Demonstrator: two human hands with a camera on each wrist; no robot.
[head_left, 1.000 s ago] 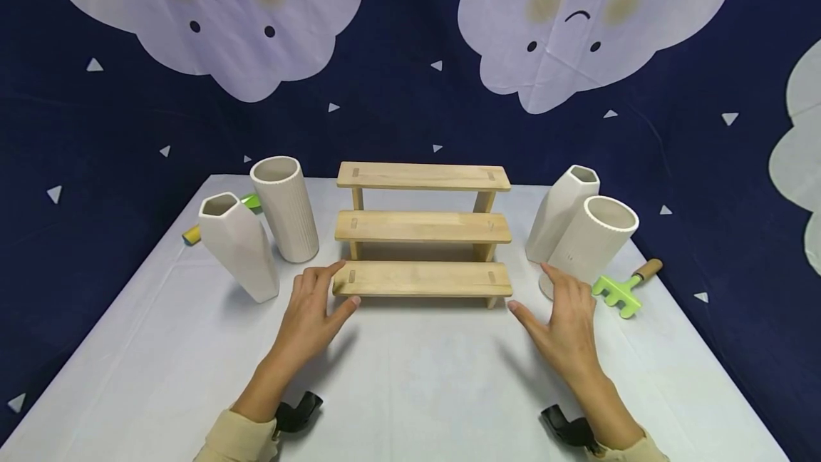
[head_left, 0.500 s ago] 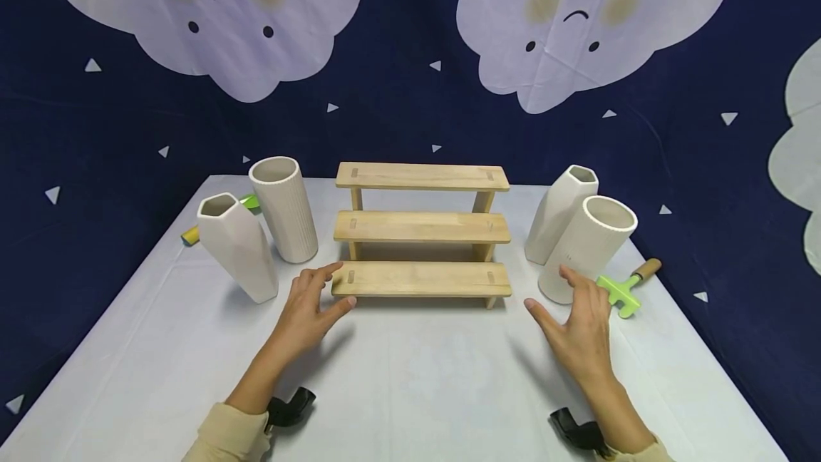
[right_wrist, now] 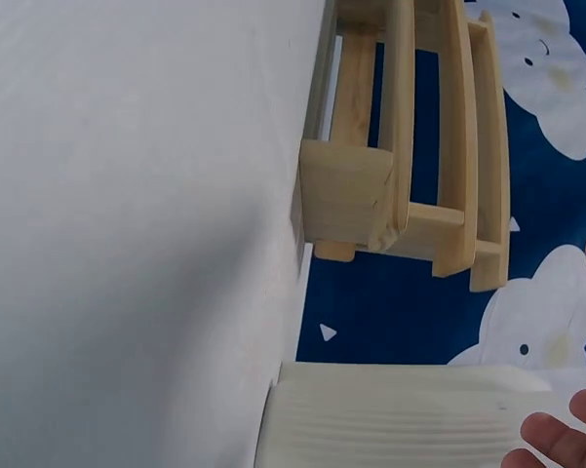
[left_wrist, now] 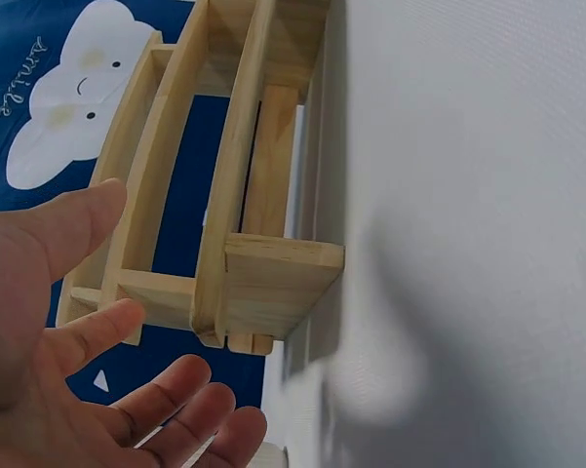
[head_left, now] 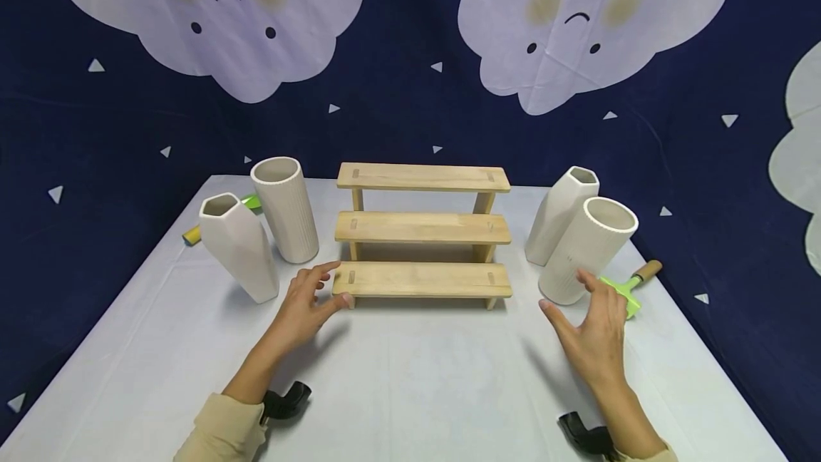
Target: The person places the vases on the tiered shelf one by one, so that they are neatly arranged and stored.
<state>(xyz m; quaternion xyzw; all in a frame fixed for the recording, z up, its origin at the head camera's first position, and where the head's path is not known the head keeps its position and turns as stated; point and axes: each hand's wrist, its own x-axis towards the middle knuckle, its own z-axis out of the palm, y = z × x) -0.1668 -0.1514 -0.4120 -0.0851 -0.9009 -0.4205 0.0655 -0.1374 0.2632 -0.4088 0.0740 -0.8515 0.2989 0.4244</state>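
Over white cloth (head_left: 417, 391), forearms (head_left: 259, 366) angle forward, left grip (head_left: 303, 310) wide beside the wooden rack (head_left: 423, 280), right grip (head_left: 598, 334) wide near a vase (head_left: 577, 255).

The three-tier wooden stand (head_left: 423, 227) is of pale timber with visible grain, its three narrow plank shelves rising in steps, the lowest foremost. It stands upright on the white-covered table (head_left: 410, 391), about midway between the left and right edges, its planks running roughly along the far edge. The left hand (head_left: 304, 305) is just beside the left end of the lowest shelf. The white ribbed cylindrical vase (head_left: 585, 252) stands upright towards the table's right edge, round mouth upward, the right hand (head_left: 596, 337) near its front.
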